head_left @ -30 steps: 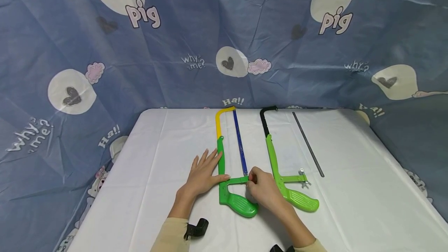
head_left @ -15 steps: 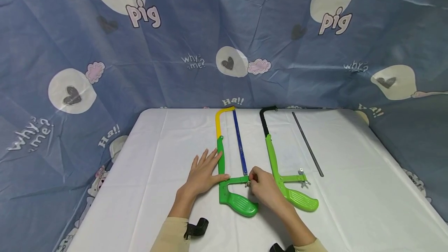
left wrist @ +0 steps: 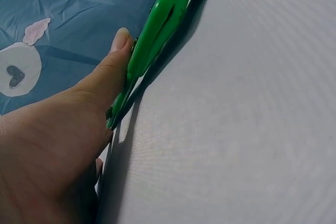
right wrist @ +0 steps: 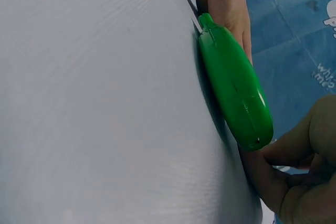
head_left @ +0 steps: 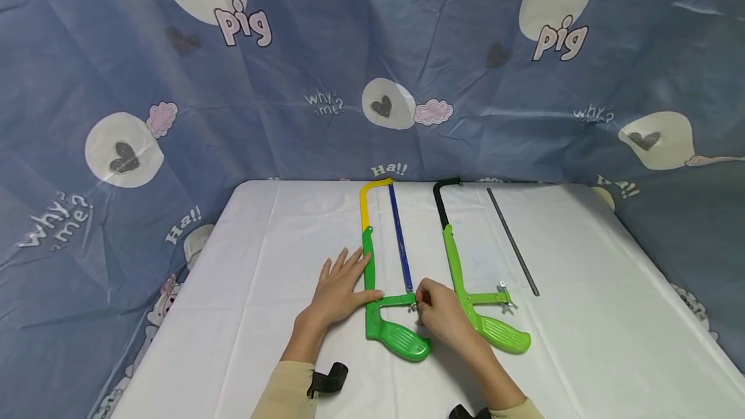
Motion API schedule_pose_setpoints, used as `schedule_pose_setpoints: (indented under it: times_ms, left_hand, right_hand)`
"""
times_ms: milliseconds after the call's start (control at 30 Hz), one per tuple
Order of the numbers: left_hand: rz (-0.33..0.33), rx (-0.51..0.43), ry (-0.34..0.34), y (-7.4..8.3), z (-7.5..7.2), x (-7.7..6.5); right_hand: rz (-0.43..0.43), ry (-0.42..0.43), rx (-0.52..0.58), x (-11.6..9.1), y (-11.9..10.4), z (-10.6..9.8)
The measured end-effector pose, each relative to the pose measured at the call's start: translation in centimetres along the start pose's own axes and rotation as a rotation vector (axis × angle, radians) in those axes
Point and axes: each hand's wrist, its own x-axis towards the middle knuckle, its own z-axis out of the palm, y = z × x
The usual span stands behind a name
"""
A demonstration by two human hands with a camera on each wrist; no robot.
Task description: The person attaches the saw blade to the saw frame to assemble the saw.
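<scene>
1. Nearest, your tan left sleeve (head_left: 284, 393) ends at a black wrist camera (head_left: 330, 379), and your right sleeve (head_left: 517, 410) just enters the lower edge.
2. The dark-green handle (head_left: 404, 343) of the green hacksaw (head_left: 370, 277) lies on the white cloth (head_left: 291, 251) between your forearms.
3. Your right hand (head_left: 443, 317) has its fingers curled at the outer end of that saw's crosspiece (head_left: 396, 300), just beside a small wing nut (head_left: 412, 308) (the saw handle partly hides them in the right wrist view, so I cannot tell whether you pinch anything).
4. Your left hand (head_left: 339, 293) grasps nothing; its fingers extend, their tips on the saw's long green arm, while your thumb rests where the crosspiece joins.
5. Farther on, the blue blade (head_left: 400, 238) runs from the crosspiece to the yellow front arm (head_left: 364, 205).
6. To your right lies a lime-and-black hacksaw (head_left: 454, 265), and beyond it a loose grey strip (head_left: 513, 241).
7. Farthest, a blue printed backdrop (head_left: 326, 141) hangs behind the cloth.
</scene>
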Motion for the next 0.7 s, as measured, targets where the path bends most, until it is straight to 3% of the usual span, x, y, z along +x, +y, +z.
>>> schedule_pose_setpoints:
  times_ms: [367, 700]
  left_hand:
    - [-0.009, -0.007, -0.002, 0.19, 0.09, 0.06]
    - [-0.005, -0.016, 0.007, 0.05, 0.12, 0.10]
  right_hand:
    - [-0.017, 0.027, -0.097, 0.13, 0.34, 0.04]
    - [-0.037, 0.025, -0.107, 0.14, 0.35, -0.05]
